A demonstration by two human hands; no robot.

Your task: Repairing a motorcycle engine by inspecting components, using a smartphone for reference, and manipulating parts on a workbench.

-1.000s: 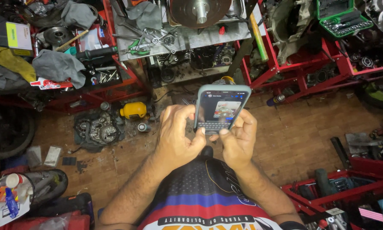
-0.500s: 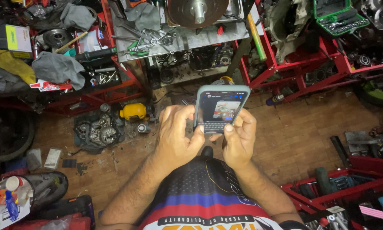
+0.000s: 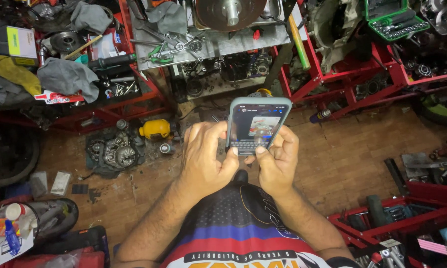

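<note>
Bottom centre of the frame: a striped jersey (image 3: pixel 233 233) in black, blue, red and white, two bare forearms rising from it. Just above, at mid-frame, a smartphone (image 3: pixel 256 125) in a grey-blue case, held upright with lit screen and on-screen keyboard facing the camera. Left hand (image 3: pixel 206 159) wrapped around the phone's left edge, fingers curled behind it, thumb lying at the keyboard's lower corner. Right hand (image 3: pixel 275 161) closed on the right edge, thumb tip resting just under the keyboard. Both grips narrow and firm on the phone; nothing else held.

Beneath the hands, a worn wooden floor (image 3: pixel 342 164). Left of the left hand, a yellow power tool (image 3: pixel 155 129) lying on its side, and beside that a dark engine casing (image 3: pixel 114 151) with exposed gears. Lower left corner: a white plastic bottle with red cap (image 3: pixel 16 212) and a blue spray bottle (image 3: pixel 11 238). Lower right: a red tool tray (image 3: pixel 397 223) crowded with parts.

Farther off, along the top of the frame: red metal shelving (image 3: pixel 149 97) loaded with grey rags, wrenches and green-handled pliers (image 3: pixel 159 53). Top centre, a round metal disc (image 3: pixel 231 12) above a grey work surface. Upper right, an open green socket case (image 3: pixel 392 20) on more red racking. Far left edge, part of a black tyre (image 3: pixel 7 159).
</note>
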